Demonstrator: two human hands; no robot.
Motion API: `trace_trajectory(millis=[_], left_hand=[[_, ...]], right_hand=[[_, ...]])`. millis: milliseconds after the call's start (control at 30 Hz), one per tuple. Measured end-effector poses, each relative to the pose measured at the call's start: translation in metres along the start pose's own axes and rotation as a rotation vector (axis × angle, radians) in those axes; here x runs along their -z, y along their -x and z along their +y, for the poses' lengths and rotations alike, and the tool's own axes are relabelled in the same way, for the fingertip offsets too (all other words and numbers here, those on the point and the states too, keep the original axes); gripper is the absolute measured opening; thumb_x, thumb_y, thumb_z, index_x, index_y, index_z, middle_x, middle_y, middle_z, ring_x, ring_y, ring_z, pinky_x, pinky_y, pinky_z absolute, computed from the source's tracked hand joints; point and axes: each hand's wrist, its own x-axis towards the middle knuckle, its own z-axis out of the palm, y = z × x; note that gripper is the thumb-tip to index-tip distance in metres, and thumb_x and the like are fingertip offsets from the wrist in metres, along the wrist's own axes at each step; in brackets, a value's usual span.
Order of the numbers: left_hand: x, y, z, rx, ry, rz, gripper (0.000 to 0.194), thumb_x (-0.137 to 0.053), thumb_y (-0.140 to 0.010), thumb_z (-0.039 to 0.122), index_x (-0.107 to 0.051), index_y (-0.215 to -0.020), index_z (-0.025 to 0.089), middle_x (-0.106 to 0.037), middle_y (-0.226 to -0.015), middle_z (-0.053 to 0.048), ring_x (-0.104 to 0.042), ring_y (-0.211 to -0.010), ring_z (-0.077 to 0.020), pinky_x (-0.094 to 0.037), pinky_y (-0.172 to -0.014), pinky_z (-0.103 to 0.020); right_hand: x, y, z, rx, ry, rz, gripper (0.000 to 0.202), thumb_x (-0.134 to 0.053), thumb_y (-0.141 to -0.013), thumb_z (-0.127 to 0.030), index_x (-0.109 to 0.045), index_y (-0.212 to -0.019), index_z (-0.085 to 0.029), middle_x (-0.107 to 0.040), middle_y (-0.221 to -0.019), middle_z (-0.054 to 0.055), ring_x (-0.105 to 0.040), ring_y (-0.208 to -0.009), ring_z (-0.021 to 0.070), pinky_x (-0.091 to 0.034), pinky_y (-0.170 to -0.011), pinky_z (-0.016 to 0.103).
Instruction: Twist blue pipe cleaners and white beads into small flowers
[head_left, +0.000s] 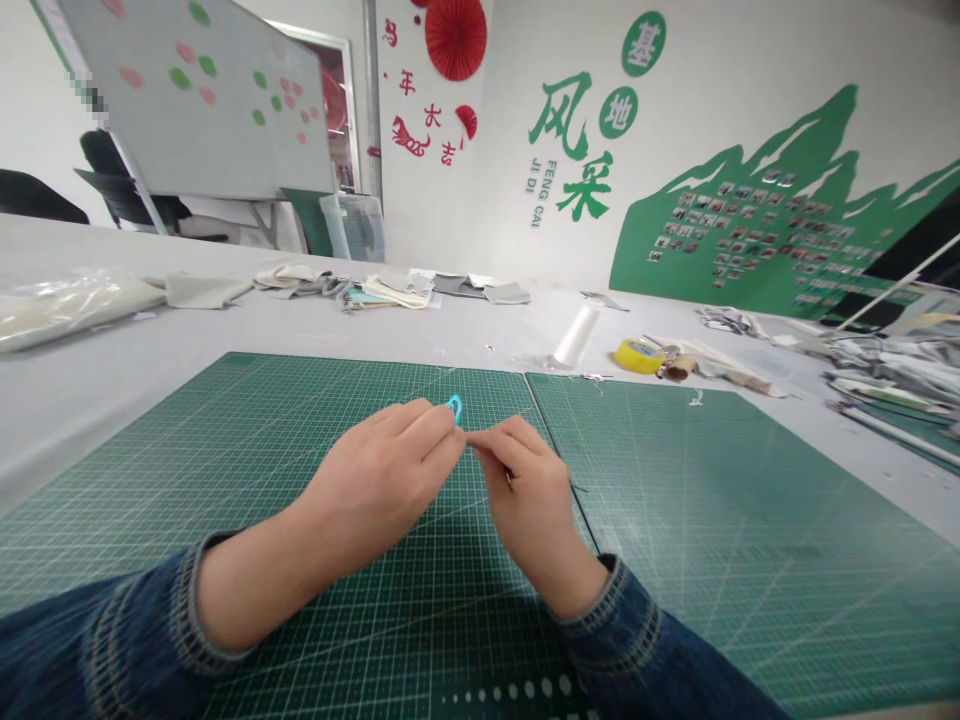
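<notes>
Handling first. Use the table (150, 370) as support: brace both forearms, work low over the left cutting mat (300, 420) so a dropped part lands on it. Left hand (382, 470): fingers curled in, gripping the cyan loop (454, 408), which sticks up past the fingertips over that mat. Right hand (532, 500): fingers pinched together, tips meeting the left ones; can't tell what they hold, contact point is hidden. Small glint between them, unidentified. I'd anchor with the left, make fine moves with the right only, pinch lightly so the loop doesn't bend, and tilt the left knuckles away to open the sightline.

Counts, big to small:
- 1 table
- 2 mats by the hands, left plus right cutting mat (712, 480)
- 1 plastic bag (75, 305), far left
- 2 hands
- 1 white cone (579, 335), lying tilted or standing, can't tell
- 1 yellow tape roll (639, 356)
- 1 brown tube (681, 368), just beside the tape
- 1 cyan loop visible
</notes>
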Motion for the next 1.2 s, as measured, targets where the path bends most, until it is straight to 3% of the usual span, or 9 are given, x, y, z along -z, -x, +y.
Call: trace_trajectory(millis=[167,300,433,567,733,867,1033,1200], left_hand=[[0.002,-0.004,-0.007,0.053,0.065,-0.080,0.023,-0.044,-0.094,0.011,-0.066,-0.087,0.012,-0.057,-0.083,-0.007,-0.051,-0.075,-0.0209,-0.047,-0.067,-0.035],[0.000,-0.008,-0.020,0.149,0.213,-0.177,0.024,-0.047,-0.095,0.016,-0.068,-0.085,0.014,-0.059,-0.083,-0.005,-0.055,-0.078,-0.0176,-0.045,-0.072,-0.031],[0.001,-0.010,-0.043,0.312,0.481,-0.290,0.018,-0.057,-0.088,0.018,-0.073,-0.080,0.019,-0.065,-0.082,-0.002,-0.059,-0.076,-0.0140,-0.043,-0.070,-0.027],[-0.001,-0.007,-0.070,0.464,0.881,-0.517,0.012,-0.065,-0.081,0.029,-0.075,-0.082,0.022,-0.070,-0.082,0.000,-0.063,-0.078,-0.0149,-0.045,-0.070,-0.026],[-0.010,0.001,-0.084,0.490,1.220,-0.652,0.013,-0.070,-0.078,0.033,-0.074,-0.083,0.022,-0.072,-0.082,0.000,-0.063,-0.081,-0.0154,-0.048,-0.076,-0.027],[-0.023,0.006,-0.077,0.461,1.411,-0.617,0.010,-0.072,-0.076,0.028,-0.074,-0.081,0.020,-0.070,-0.080,0.000,-0.061,-0.077,-0.0141,-0.046,-0.073,-0.027],[-0.039,0.008,-0.050,0.641,1.586,-0.433,0.011,-0.071,-0.076,0.028,-0.070,-0.082,0.018,-0.065,-0.075,0.002,-0.054,-0.068,-0.0116,-0.043,-0.068,-0.027],[-0.044,0.003,-0.019,0.749,1.438,-0.187,0.012,-0.068,-0.081,0.031,-0.067,-0.082,0.019,-0.069,-0.085,-0.002,-0.060,-0.081,-0.0160,-0.047,-0.077,-0.032]], right_hand=[[-0.002,0.003,0.002,0.103,0.210,-0.120,0.026,-0.046,-0.095,-0.009,-0.070,-0.098,-0.018,-0.062,-0.085,0.006,-0.057,-0.076,0.0175,-0.047,-0.070,0.033],[-0.001,0.002,0.002,0.186,0.228,-0.225,0.027,-0.046,-0.095,-0.008,-0.070,-0.100,-0.018,-0.065,-0.090,0.007,-0.058,-0.080,0.0186,-0.049,-0.073,0.034],[-0.001,0.002,0.000,0.237,0.136,-0.307,0.028,-0.045,-0.095,-0.007,-0.070,-0.101,-0.018,-0.066,-0.091,0.007,-0.060,-0.083,0.0186,-0.050,-0.075,0.034],[0.000,0.001,-0.005,0.220,-0.002,-0.324,0.027,-0.045,-0.096,-0.011,-0.070,-0.099,-0.020,-0.065,-0.092,0.006,-0.060,-0.084,0.0177,-0.051,-0.075,0.034],[0.004,-0.003,-0.013,0.126,-0.269,-0.386,0.022,-0.054,-0.093,-0.012,-0.073,-0.095,-0.023,-0.066,-0.089,0.003,-0.062,-0.083,0.0150,-0.052,-0.075,0.031],[0.006,-0.005,-0.014,-0.048,-0.461,-0.381,0.020,-0.065,-0.084,-0.009,-0.075,-0.086,-0.025,-0.066,-0.081,0.000,-0.061,-0.077,0.0145,-0.050,-0.071,0.030],[0.000,-0.006,-0.003,-0.353,-0.732,-0.103,0.011,-0.069,-0.078,-0.016,-0.074,-0.082,-0.025,-0.058,-0.071,-0.003,-0.049,-0.059,0.0113,-0.041,-0.055,0.027],[-0.006,-0.009,0.004,-0.621,-0.837,0.120,0.014,-0.074,-0.071,-0.021,-0.074,-0.084,-0.019,-0.054,-0.057,-0.003,-0.044,-0.054,0.0111,-0.037,-0.052,0.027]])
